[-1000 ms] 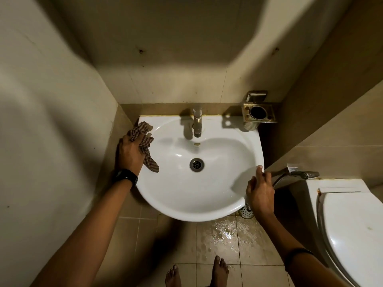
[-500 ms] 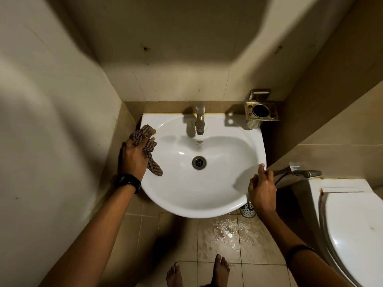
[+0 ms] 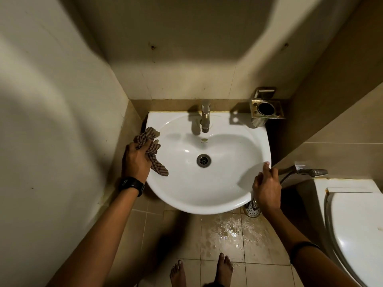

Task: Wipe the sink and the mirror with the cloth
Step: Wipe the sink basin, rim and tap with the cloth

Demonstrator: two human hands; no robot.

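The sink (image 3: 207, 195) is fixed to the back wall, a tap (image 3: 205, 117) at its rear middle and a drain (image 3: 204, 160) in the bowl. On its left rim lies the cloth (image 3: 152, 150), under the left hand (image 3: 137, 160); the right hand (image 3: 266, 189) touches the right rim. A holder (image 3: 267, 109) sits behind the sink's right corner. The toilet (image 3: 356, 230) stands to the right, a sprayer (image 3: 310, 172) between it and the sink. Two feet (image 3: 222, 268) stand on the floor before the sink
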